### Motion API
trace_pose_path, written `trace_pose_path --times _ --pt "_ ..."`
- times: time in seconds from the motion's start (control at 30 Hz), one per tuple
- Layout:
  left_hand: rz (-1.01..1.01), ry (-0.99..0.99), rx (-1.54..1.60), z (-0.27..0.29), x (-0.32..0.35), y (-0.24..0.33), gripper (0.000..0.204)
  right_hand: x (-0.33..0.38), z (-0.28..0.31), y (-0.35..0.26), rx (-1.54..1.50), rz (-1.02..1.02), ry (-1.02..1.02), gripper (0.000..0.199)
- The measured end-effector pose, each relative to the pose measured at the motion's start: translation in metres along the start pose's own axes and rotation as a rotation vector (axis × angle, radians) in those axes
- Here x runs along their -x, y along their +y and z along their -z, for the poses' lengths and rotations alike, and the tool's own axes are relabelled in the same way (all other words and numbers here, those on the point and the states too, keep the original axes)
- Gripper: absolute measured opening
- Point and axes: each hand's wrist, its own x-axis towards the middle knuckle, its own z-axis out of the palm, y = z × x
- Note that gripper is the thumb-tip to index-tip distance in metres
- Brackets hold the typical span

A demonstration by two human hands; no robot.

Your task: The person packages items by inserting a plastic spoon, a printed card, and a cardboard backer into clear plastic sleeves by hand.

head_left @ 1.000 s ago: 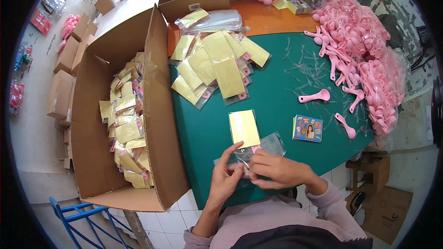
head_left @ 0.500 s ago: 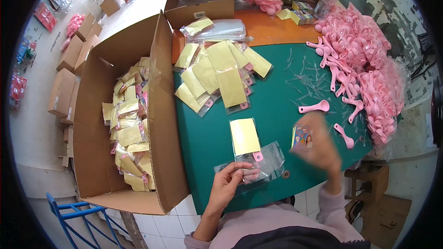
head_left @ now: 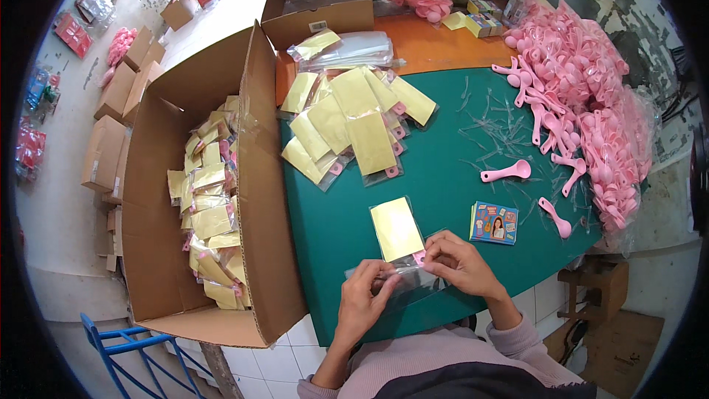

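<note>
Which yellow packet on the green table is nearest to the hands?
The single packet lying alone, its near end at the left hand and right hand; the other packets overlap in a pile farther away.

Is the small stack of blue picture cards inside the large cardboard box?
No, the stack of cards lies on the green table top, beyond the right hand and outside the large box.

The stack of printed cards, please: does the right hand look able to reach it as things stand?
Probably yes: the card stack lies close by, ahead and to the right of the right hand, with only bare green tabletop seen between them, though its fingers are at clear plastic.
</note>
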Motion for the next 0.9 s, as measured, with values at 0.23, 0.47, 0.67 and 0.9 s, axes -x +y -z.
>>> trace_pose_path --times 0.23,0.47,0.67,0.9 --pt "0.043 0.103 0.168 -0.011 -0.003 -0.007 0.011 -0.002 -0.015 -0.001 -0.173 -0.21 0.19 0.012" --pt "0.184 0.239 0.476 -0.02 -0.001 -0.01 0.018 -0.007 -0.016 -0.003 -0.133 -0.226 0.255 0.015" --pt "0.195 0.116 0.439 -0.02 0.004 -0.017 0.018 -0.008 -0.018 -0.007 -0.033 -0.187 0.246 0.013" --pt "0.154 0.125 0.284 -0.013 0.003 -0.007 0.045 -0.01 -0.017 -0.011 0.064 -0.215 0.167 0.034"
